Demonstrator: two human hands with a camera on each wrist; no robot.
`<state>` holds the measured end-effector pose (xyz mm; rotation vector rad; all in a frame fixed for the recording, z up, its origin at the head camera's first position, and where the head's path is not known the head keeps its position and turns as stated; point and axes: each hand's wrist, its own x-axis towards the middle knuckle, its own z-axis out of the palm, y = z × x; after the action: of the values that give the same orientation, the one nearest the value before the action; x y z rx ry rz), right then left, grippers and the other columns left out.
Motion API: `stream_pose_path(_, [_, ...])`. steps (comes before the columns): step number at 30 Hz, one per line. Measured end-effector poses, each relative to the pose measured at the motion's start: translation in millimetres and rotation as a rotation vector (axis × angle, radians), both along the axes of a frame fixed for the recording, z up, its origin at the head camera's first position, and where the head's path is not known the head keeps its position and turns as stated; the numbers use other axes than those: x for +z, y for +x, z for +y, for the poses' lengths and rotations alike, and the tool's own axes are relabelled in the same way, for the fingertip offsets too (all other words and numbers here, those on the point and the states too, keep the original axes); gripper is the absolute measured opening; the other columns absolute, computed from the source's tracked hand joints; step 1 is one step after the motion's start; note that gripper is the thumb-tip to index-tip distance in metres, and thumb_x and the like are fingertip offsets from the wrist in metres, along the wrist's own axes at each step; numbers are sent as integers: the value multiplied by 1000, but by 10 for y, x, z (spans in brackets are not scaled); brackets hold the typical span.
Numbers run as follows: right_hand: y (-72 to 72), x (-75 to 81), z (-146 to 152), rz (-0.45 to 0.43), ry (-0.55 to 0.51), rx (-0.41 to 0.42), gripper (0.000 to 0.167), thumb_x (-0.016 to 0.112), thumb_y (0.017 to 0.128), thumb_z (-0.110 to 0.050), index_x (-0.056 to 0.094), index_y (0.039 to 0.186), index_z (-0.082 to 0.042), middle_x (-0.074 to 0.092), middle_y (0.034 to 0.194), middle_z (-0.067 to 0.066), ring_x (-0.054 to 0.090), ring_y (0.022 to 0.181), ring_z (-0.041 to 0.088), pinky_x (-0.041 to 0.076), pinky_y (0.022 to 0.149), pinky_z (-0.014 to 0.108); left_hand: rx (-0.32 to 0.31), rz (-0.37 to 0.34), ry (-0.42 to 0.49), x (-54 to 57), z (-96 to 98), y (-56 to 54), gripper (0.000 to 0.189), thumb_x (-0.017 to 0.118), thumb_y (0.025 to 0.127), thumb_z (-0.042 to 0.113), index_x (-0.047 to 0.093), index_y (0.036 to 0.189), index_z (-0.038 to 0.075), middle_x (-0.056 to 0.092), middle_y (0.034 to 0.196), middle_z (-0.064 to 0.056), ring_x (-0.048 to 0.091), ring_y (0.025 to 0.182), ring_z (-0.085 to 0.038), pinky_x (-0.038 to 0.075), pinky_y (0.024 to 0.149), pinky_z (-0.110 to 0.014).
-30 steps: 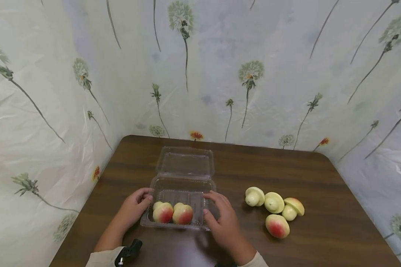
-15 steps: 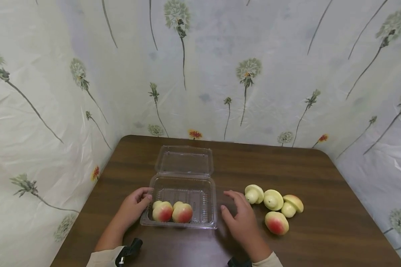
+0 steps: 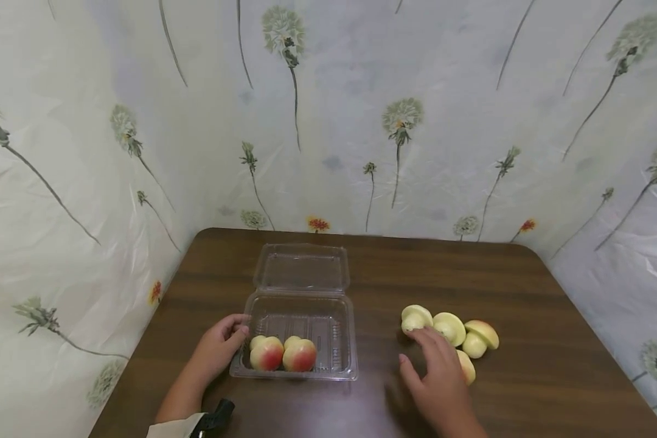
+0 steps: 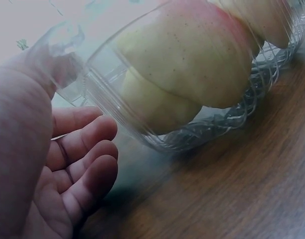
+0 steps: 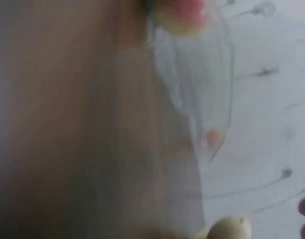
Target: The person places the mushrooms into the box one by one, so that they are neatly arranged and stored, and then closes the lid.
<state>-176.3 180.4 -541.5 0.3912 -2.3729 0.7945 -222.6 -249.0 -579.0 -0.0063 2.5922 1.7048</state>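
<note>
A clear plastic clamshell box (image 3: 336, 322) lies on the table with its lid (image 3: 302, 267) folded back. Inside, along the near side, sit two pale yellow toy mushrooms (image 3: 266, 354) with red-blushed caps. My left hand (image 3: 213, 353) holds the box's left rim; the left wrist view shows the thumb over the rim and the other fingers (image 4: 100, 172) loosely bent outside it. My right hand (image 3: 438, 377) hovers over the loose mushrooms, fingertips near the leftmost mushroom (image 3: 416, 317), thumb apart and nothing gripped. It partly hides the nearest mushroom (image 3: 466, 367). The right wrist view is blurred.
Two more mushrooms, one showing its pale underside (image 3: 450, 328) and one lying tilted (image 3: 479, 339), touch or nearly touch the others at the right. A brown wooden table (image 3: 525, 395) bears everything. Flower-patterned sheeting (image 3: 328, 121) hangs behind and at both sides.
My right hand has left the right side of the box and moved right to the loose mushrooms. The left hand stays at the box's left rim. The mushrooms keep their places.
</note>
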Motion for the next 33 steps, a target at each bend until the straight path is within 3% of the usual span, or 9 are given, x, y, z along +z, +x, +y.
stream_pose_path(3, [41,-5,138,1,-15,-75,43,86,78,-9,69,116,-1,66,120,17,54,128,48,35,111,56,6,-8,8,-25,-1,26,30,61,106,21,67,133,9,68,107,-6,60,90,-12,50,80,-27])
stream_pose_path(5, [48,-7,223,-16,-68,-132,45,88,75,-9,69,115,0,64,120,20,52,127,50,35,106,64,12,1,7,-29,-1,26,30,61,105,20,68,132,9,68,106,-6,60,90,-13,50,79,-27])
stream_pose_path(8, [37,-10,356,-81,-170,-227,52,91,76,-12,67,121,1,62,126,23,50,127,49,34,105,63,17,20,-7,-15,-1,17,29,62,105,20,68,131,9,69,106,-7,60,90,-14,51,79,-28])
stream_pose_path(14, [92,25,617,-390,-332,-378,66,85,89,-29,57,141,-1,45,149,26,36,142,46,32,111,66,9,7,3,11,19,17,30,63,105,22,68,132,9,68,104,-6,59,86,-13,50,77,-27])
stream_pose_path(18, [133,-6,741,-501,-331,-408,73,80,92,-40,52,147,-1,37,154,31,30,145,49,31,112,68,0,-4,28,14,24,24,31,62,106,22,67,133,7,67,103,-8,58,82,-13,50,75,-27])
stream_pose_path(23, [155,-84,816,-559,-290,-413,76,73,96,-48,49,149,1,38,151,34,31,143,51,32,109,69,7,-4,-2,-2,17,18,30,61,106,22,67,133,10,67,104,-6,58,85,-14,50,77,-28])
stream_pose_path(28, [160,-154,855,-592,-308,-413,77,69,98,-52,47,150,0,37,150,32,39,135,47,39,103,60,9,-7,-5,5,22,15,29,61,106,20,68,132,10,66,103,-6,59,86,-16,50,77,-28])
stream_pose_path(31, [157,-189,871,-628,-325,-413,80,68,97,-56,45,151,-1,38,148,31,45,129,43,46,97,35,11,-7,8,9,23,22,29,62,106,20,68,132,9,66,102,-6,58,84,-15,50,76,-27])
stream_pose_path(33, [150,-209,880,-635,-333,-409,80,68,97,-57,46,150,-1,41,146,28,47,126,39,44,88,18,7,0,12,9,25,20,30,62,106,21,68,132,8,65,101,-7,58,83,-14,50,76,-27])
